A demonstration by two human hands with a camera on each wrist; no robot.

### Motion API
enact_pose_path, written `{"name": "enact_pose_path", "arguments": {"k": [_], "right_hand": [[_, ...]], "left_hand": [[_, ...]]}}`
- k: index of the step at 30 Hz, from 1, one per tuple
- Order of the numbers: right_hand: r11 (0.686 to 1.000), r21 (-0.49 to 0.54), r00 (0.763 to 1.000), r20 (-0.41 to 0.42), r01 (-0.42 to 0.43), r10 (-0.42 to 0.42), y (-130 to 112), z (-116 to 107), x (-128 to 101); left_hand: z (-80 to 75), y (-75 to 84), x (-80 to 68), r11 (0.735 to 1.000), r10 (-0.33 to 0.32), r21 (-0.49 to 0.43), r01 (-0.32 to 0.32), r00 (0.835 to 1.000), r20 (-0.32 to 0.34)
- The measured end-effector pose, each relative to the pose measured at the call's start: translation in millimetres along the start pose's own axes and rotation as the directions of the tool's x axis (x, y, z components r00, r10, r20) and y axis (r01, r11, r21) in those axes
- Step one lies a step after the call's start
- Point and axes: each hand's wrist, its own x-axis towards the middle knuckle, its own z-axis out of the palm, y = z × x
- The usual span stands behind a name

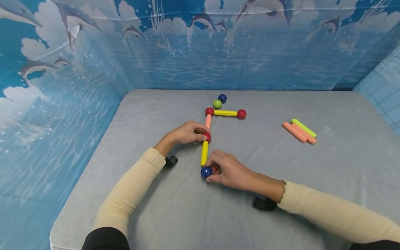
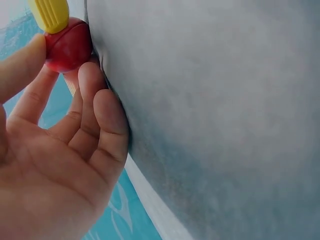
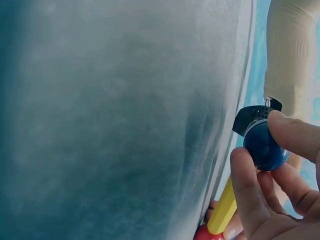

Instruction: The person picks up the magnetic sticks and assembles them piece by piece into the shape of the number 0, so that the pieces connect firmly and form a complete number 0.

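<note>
Left hand: your left hand pinches the red ball at the far end of the yellow rod.
Right hand: your right hand pinches the blue ball, touching the rod's near end.
Chain: beyond the red ball, an orange rod leads away to a second red ball.
Loose rods: a green and orange bundle lies well right of the yellow rod on the grey table.

Cream ribbed sleeves; black cuffs at upper arms; black wrist cameras.
</note>
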Motion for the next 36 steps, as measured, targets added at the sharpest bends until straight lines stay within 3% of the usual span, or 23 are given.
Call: {"name": "enact_pose_path", "arguments": {"k": [21, 36], "right_hand": [[1.000, -0.028, 1.000, 0.021, -0.005, 0.005, 7.1, 3.9, 3.4], [0.999, -0.050, 0.999, 0.041, -0.008, 0.010, 6.2, 4.8, 6.9]], "left_hand": [[4.3, 2.2, 0.1, 0.998, 0.043, 0.035, -0.044, 0.999, 0.005], [6.3, 4.0, -4.3, 1.000, 0.015, 0.008, -0.015, 1.000, -0.006]]}}
